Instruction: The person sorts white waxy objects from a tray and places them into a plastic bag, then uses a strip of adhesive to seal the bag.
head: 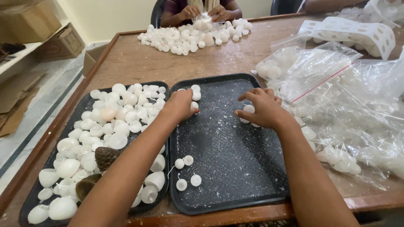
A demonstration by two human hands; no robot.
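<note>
Two black trays lie side by side on a brown table. The left tray (80, 110) is heaped with white wax shapes (111, 122) and two brown cone-shaped pieces (105, 156). The right tray (235, 168) holds a few small white round candles (187, 171) with wicks near its front. My left hand (180, 105) rests at that tray's far left, closed over small white candles (195, 93). My right hand (261, 110) sits at the tray's far right edge, fingers curled around a white candle (249, 109).
Clear plastic bags (349, 101) with more white candles spread to the right. A white perforated holder (357, 31) lies at the back right. Across the table, another person's hands (206, 12) work over a pile of white candles (193, 37). Cardboard boxes (59, 42) stand at the left.
</note>
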